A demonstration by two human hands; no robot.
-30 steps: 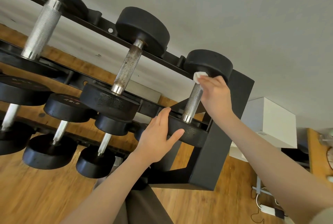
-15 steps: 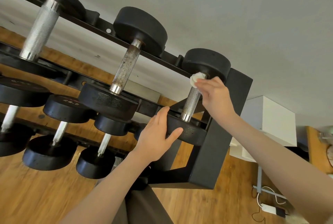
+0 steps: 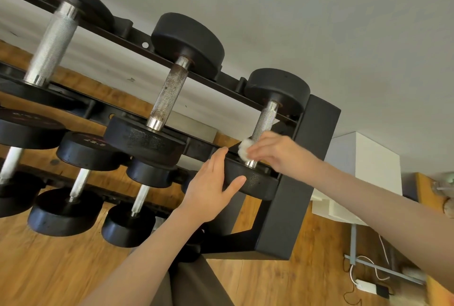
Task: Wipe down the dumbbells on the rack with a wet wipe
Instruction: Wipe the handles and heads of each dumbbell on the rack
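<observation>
At the right end of the rack's (image 3: 317, 158) top tier, the right hand (image 3: 277, 153) has slid down the knurled handle (image 3: 264, 121) of the last dumbbell (image 3: 258, 180). A second ago it was up under the rear head (image 3: 277, 86), with the wet wipe (image 3: 244, 149) bunched against the top of the bar; now the wipe sits near the bottom of the bar, just above the front head. The fingers of that hand curl round the wadded white wipe and press it to the steel, though motion blur hides exactly how they lie. The left hand (image 3: 211, 187) has not shifted: its fingers lie straight over the top of the front head and the thumb hooks along its rim, steadying the weight.

One full pass along this handle looks done. Still to wipe, as far as I can judge, are the rust-flecked dumbbell (image 3: 167, 99) beside it, the larger one (image 3: 52, 42) toward the rack's left end, and the lower tier (image 3: 81, 148).
</observation>
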